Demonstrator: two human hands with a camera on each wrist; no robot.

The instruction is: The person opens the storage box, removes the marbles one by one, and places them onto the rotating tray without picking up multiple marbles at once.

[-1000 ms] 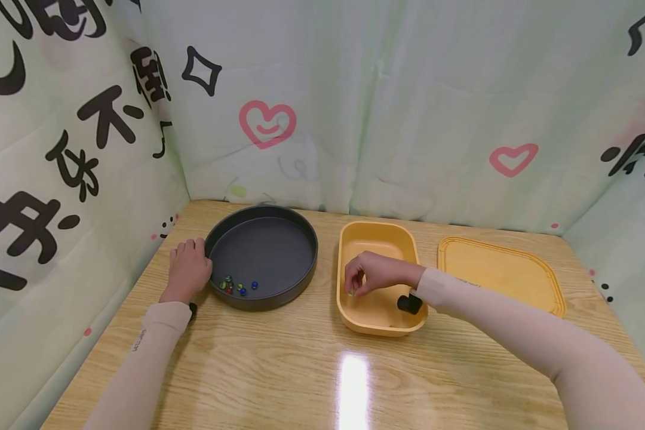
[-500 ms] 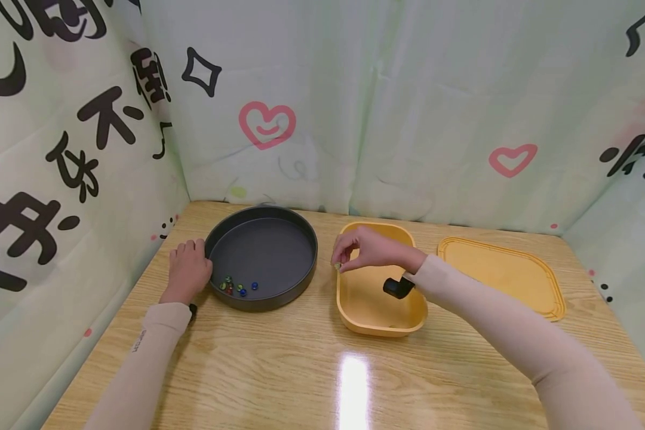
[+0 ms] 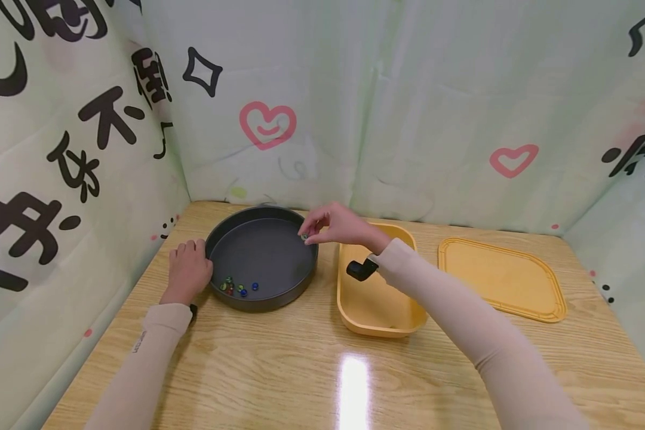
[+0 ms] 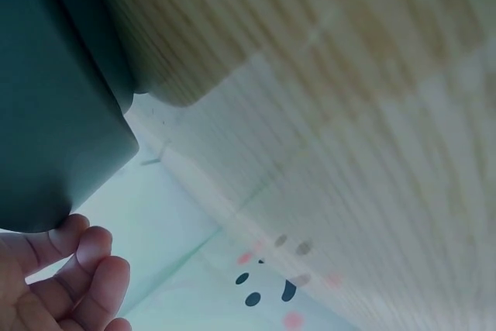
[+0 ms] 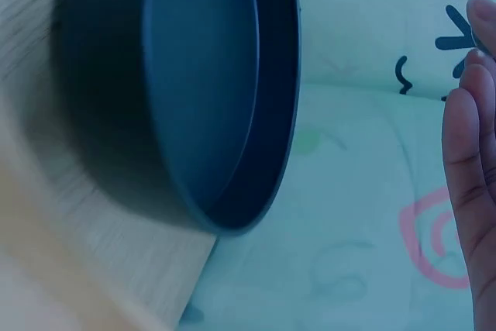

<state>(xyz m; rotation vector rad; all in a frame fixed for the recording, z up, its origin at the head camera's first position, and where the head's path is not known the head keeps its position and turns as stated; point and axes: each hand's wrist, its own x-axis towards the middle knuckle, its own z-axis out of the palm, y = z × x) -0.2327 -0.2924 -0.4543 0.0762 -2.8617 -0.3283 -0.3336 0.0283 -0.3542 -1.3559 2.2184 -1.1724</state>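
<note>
My left hand [image 3: 187, 270] grips the left rim of a round dark pan [image 3: 266, 254]. In the left wrist view its curled fingers [image 4: 93, 249] meet the pan's wall [image 4: 54, 98]. Several glass marbles [image 3: 230, 286], green, red and blue, lie in the pan near its front left wall. Over the pan's right rim, my right hand [image 3: 341, 226] pinches a small marble [image 3: 304, 236] between thumb and fingers. The right wrist view has the fingers [image 5: 465, 153] at its right edge, with the pan [image 5: 201, 75] to their left.
A yellow rectangular tub [image 3: 381, 307] stands right of the pan, under my right forearm; a small thing lies near its front. Farther right, a flat yellow lid [image 3: 502, 278] lies on the wooden table [image 3: 279, 370]. Printed curtains [image 3: 430, 107] enclose the back and sides.
My right hand has risen out of the yellow tub with the marble and moved left to the pan's right rim. The left hand and the pan have stayed put.
</note>
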